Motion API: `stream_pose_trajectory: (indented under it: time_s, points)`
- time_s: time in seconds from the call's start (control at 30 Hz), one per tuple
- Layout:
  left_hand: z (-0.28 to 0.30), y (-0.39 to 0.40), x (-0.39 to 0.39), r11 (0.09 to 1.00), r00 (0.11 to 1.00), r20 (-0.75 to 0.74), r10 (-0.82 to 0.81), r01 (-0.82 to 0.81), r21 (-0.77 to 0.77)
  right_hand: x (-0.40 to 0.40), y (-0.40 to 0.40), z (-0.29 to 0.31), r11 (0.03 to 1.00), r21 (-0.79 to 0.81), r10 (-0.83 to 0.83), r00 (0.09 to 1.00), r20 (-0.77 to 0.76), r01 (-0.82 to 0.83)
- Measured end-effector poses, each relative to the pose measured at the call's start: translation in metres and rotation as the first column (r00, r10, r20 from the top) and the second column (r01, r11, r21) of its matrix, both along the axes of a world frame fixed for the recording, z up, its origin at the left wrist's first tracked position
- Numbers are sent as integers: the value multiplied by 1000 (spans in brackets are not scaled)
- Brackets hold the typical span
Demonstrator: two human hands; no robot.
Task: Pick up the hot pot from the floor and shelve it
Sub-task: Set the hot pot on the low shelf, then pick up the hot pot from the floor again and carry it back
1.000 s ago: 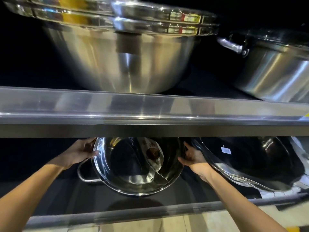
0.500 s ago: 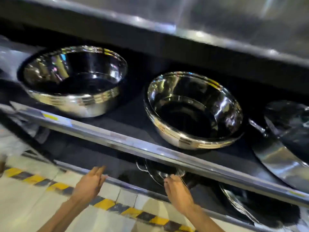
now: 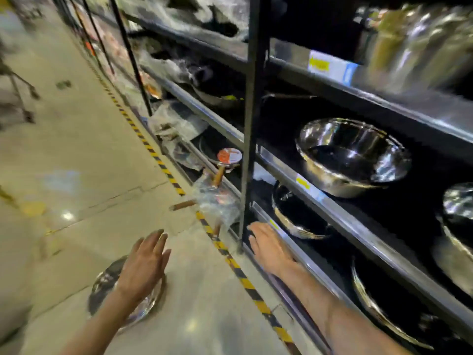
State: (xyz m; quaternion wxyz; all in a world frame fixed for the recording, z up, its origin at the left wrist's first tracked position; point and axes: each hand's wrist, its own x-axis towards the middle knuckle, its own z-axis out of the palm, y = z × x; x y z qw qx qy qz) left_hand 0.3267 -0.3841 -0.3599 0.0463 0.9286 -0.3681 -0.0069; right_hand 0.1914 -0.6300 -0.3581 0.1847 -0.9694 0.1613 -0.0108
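Note:
A shiny steel hot pot [image 3: 102, 290] lies on the tiled floor at the lower left, partly hidden under my left hand [image 3: 143, 265]. That hand hovers over it with fingers spread and holds nothing. My right hand [image 3: 266, 248] lies flat and open on the front edge of the bottom shelf [image 3: 294, 247], next to the black upright post [image 3: 249, 139]. Another steel pot [image 3: 294, 213] sits on the bottom shelf just beyond my right hand. The frame is blurred.
Steel bowls [image 3: 353, 155] stand on the middle shelf at the right. Pans with wooden handles in plastic wrap [image 3: 217, 198] stick out over the floor left of the post. Yellow-black tape [image 3: 230, 257] runs along the shelf foot.
Both hands have let go of the divided pot on the bottom shelf and drawn back. The view has swung left, showing the aisle floor and a pot lying there under my left hand.

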Motion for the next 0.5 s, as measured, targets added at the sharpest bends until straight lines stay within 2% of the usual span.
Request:
stream_pose_trajectory:
  time_s: [0.2, 0.3, 0.5]
  points:
    - [79, 123, 3, 963, 961, 73, 268, -266, -36, 64, 65, 86, 991, 40, 128, 990, 53, -130]
    - [87, 173, 6, 927, 921, 109, 373, -366, -79, 97, 97, 100, 970, 22, 240, 966, 91, -243]
    - [84, 250, 24, 862, 857, 99, 506, -498, -93, 157, 159, 102, 947, 46, 312, 943, 116, -319]
